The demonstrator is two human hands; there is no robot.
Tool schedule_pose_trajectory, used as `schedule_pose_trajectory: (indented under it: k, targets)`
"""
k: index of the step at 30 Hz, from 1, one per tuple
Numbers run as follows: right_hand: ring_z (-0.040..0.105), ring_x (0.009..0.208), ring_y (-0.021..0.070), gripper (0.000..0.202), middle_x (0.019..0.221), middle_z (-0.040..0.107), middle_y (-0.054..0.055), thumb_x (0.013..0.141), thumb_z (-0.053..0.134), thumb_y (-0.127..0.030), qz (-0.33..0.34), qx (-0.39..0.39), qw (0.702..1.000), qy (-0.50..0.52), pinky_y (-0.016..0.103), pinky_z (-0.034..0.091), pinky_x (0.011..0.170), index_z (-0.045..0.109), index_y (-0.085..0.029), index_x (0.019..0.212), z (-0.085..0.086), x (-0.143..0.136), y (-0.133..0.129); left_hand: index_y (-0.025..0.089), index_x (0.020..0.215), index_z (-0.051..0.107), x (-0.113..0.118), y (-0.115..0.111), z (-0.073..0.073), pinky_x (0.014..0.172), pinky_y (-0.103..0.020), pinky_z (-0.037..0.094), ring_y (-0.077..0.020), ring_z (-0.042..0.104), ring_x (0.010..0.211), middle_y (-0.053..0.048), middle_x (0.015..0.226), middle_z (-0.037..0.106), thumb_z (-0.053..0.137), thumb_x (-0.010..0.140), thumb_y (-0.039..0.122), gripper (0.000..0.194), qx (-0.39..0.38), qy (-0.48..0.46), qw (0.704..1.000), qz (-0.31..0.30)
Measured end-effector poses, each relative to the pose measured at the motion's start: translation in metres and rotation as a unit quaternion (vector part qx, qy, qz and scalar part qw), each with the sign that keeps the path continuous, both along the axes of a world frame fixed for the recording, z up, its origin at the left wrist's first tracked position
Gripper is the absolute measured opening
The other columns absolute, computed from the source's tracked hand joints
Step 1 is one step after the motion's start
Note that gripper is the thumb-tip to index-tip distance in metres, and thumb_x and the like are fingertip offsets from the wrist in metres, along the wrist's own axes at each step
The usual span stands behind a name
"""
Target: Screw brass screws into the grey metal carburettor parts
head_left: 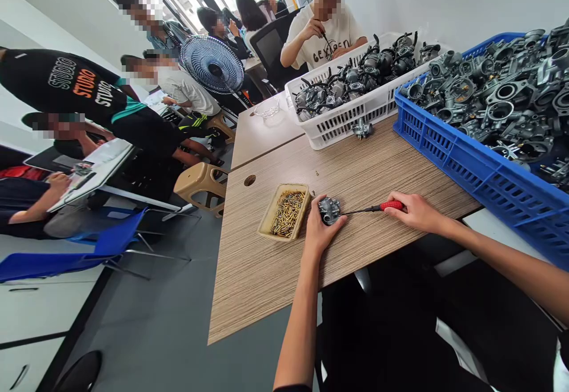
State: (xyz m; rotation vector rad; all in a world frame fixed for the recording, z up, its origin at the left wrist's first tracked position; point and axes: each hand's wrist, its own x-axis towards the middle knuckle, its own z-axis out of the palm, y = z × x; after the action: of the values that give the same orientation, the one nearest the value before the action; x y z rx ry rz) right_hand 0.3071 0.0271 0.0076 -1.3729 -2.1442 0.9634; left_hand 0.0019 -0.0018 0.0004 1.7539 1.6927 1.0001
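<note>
Two bare hands work near the middle of the table's (258,285) near edge. The left hand (315,229) is partly curled, fingers and thumb wrapped round a small grey metal part (329,210) that sits low over the wood, a little in from that edge. The right hand (413,211) is closed on the red handle of a screwdriver (392,206), its dark shaft pointing left, roughly along the tabletop, with the tip at the part's right side; whether it sits in a screw is too small to tell. Just left of the left hand, toward the table's left edge, stands a shallow tan tray (265,226) filled with small brass-coloured pieces (287,214). A tiny loose piece (317,172) lies beyond the part, farther in from the near edge. A round hole (249,181) pierces the top by the far left corner. Along the far edge a white basket (320,137) holds many metal parts with black tubes, and a single metal part (362,128) rests against its near side. At the right edge a blue crate (444,149) is heaped with similar castings. Past the white basket sits a person in a pale T-shirt (331,33), holding a thin dark tool.
</note>
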Motion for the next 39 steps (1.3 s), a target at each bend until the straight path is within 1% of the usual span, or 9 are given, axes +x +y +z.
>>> schedule_pose_trajectory:
  k: [10,15,23,35,39]
  targets:
    - [0.056,0.065,0.0187,0.028,0.071,0.063,-0.002,0.096,0.056,-0.053,0.002,-0.001,1.000,-0.014,0.028,0.034,0.063,0.063,-0.026,0.094,-0.0001,-0.0001,0.0001,0.026,0.137,0.046,0.0005,0.0002,0.0010,0.100,-0.040,0.051,-0.0235,0.066,0.108,-0.007,0.120,0.066,0.083,0.075,0.045,0.074,-0.005,-0.006,1.000,0.001]
    - [0.058,0.067,0.0189,0.026,0.074,0.065,-0.001,0.096,0.057,-0.051,0.001,0.001,1.000,-0.011,0.028,0.035,0.064,0.063,-0.026,0.094,0.0009,-0.0004,-0.0004,0.026,0.137,0.047,0.0008,0.0004,0.0015,0.099,-0.040,0.051,-0.0232,0.066,0.107,-0.007,0.119,0.066,0.083,0.075,0.045,0.074,-0.005,-0.004,1.000,0.002]
    - [0.056,0.065,0.0181,0.027,0.072,0.064,-0.001,0.096,0.057,-0.051,0.002,0.003,1.000,-0.014,0.028,0.034,0.063,0.063,-0.025,0.095,0.0004,-0.0003,-0.0002,0.025,0.137,0.046,0.0014,-0.0001,0.0023,0.097,-0.040,0.052,-0.0227,0.066,0.104,-0.007,0.116,0.067,0.083,0.075,0.044,0.075,-0.012,-0.006,1.000,0.002]
    - [0.057,0.066,0.0184,0.027,0.075,0.066,-0.001,0.096,0.056,-0.051,0.006,0.002,1.000,-0.017,0.028,0.034,0.064,0.063,-0.026,0.096,0.0020,-0.0004,-0.0004,0.026,0.136,0.046,0.0010,0.0006,0.0014,0.100,-0.041,0.051,-0.0234,0.066,0.107,-0.007,0.118,0.066,0.082,0.076,0.044,0.073,-0.006,-0.008,1.000,0.000]
    - [0.057,0.065,0.0184,0.027,0.073,0.065,-0.001,0.097,0.056,-0.052,0.007,0.002,1.000,-0.022,0.028,0.033,0.063,0.062,-0.026,0.095,0.0021,-0.0003,-0.0005,0.026,0.136,0.046,0.0011,0.0006,0.0015,0.101,-0.041,0.051,-0.0242,0.066,0.109,-0.007,0.120,0.066,0.082,0.076,0.045,0.073,-0.004,-0.005,1.000,0.001]
